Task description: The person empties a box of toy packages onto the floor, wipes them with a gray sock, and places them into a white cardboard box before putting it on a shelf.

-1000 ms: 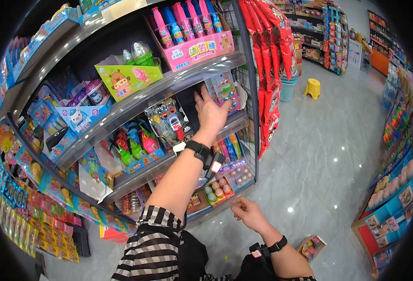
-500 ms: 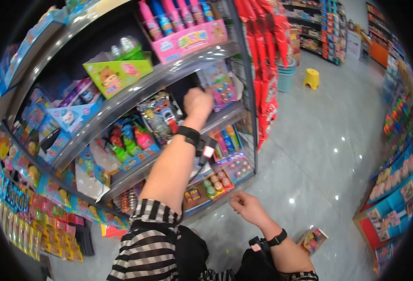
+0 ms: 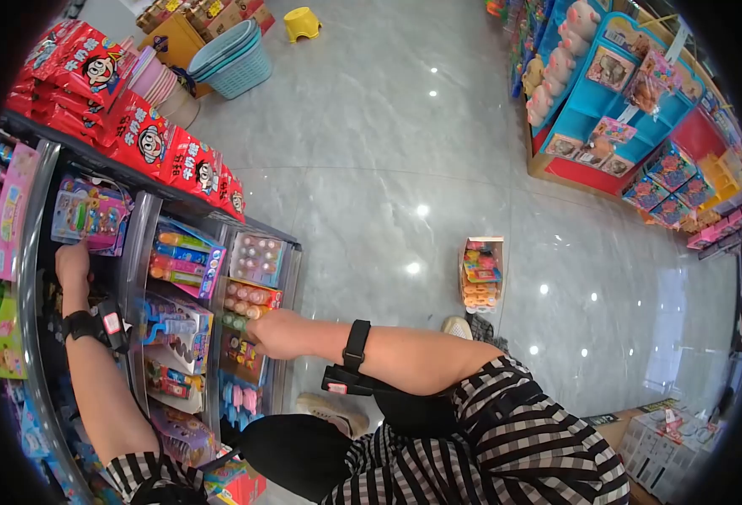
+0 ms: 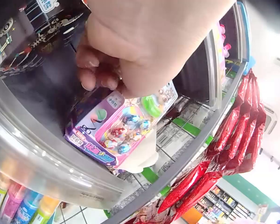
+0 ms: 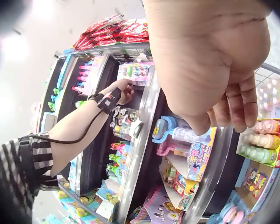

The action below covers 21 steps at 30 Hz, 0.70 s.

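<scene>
My left hand [image 3: 73, 268] is in the shelf at the near end of a pink and purple toy box [image 3: 93, 215] with colourful pictures. Its fingers are curled right at the box's edge, and the thumb overlaps the box front [image 4: 121, 133] in the left wrist view. I cannot tell whether they grip it. Hanging loosely curled with nothing in it, my right hand [image 3: 280, 334] is in front of the lower shelf. It overlaps a tray of round candies [image 3: 251, 295] in the head view.
Red candy bags [image 3: 148, 135] hang along the shelf's end. Bubble-wand-like sticks [image 3: 181, 257] stand on the lower tier. An open carton of goods [image 3: 481, 273] sits on the floor by my foot. Stacked blue baskets [image 3: 232, 59] and a yellow stool [image 3: 302, 25] stand farther off.
My head view has swung to the right. My left hand first lay spread on the toy box, drew back beside it with curled fingers, and now is at its edge. The right hand stays low.
</scene>
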Available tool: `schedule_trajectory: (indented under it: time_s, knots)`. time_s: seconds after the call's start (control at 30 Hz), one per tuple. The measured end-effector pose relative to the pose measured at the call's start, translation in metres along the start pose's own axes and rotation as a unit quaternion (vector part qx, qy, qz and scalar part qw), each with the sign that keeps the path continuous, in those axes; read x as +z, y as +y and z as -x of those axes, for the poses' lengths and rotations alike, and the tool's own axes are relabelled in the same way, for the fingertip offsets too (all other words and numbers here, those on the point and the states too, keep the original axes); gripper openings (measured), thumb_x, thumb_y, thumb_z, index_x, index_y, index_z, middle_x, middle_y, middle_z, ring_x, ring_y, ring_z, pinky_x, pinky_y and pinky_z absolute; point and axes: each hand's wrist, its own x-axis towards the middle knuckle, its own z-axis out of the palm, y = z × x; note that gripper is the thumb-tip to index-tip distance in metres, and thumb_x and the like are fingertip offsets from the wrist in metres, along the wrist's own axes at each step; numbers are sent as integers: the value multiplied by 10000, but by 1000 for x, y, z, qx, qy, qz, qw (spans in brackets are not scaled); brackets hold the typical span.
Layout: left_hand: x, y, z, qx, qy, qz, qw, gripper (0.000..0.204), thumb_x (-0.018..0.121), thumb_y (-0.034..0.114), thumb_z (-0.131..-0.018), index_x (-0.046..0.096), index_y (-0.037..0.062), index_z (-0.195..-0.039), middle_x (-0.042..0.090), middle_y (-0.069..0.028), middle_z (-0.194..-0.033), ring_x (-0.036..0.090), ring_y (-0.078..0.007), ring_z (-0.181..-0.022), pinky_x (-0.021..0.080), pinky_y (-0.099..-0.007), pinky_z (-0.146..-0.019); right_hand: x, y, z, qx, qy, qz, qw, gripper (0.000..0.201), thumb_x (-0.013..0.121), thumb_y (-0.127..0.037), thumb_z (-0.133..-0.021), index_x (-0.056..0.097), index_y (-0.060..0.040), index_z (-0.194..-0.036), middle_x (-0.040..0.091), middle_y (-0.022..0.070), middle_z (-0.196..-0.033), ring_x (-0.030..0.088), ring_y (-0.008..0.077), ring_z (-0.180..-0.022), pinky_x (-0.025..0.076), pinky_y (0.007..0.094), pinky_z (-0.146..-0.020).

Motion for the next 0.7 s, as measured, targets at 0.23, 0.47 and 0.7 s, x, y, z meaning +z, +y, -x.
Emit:
schedule_trajectory:
  time_s: [0.23,0.47,0.7]
  knots:
    - [-17,2,16,-19,-72,42,996,334,614,324,-857,574,45,-677,513,-51,-581,496,-174,-502,360,-339,-408,-9,-4,6,-15,2,10,1000,234,638,-229,-778,633,-12,-865,655,197,-791,650,369,-794,511,471,-707]
    - [-32,12,49,24,-41,-88,995,537,604,449,-859,670,-58,-696,654,-181,-624,686,-289,-595,543,-398,-594,-11,-3,7,-9,-7,23,1000,291,638,-283,-815,635,-40,-975,669,197,-842,653,370,-823,511,474,-728]
    - [-64,50,119,185,123,-297,929,247,602,232,-804,705,12,-757,685,-195,-734,691,-330,-683,563,-413,-646,-24,-7,15,-18,-19,18,999,321,648,-269,-822,601,1,-989,660,232,-845,641,397,-851,500,475,-764]
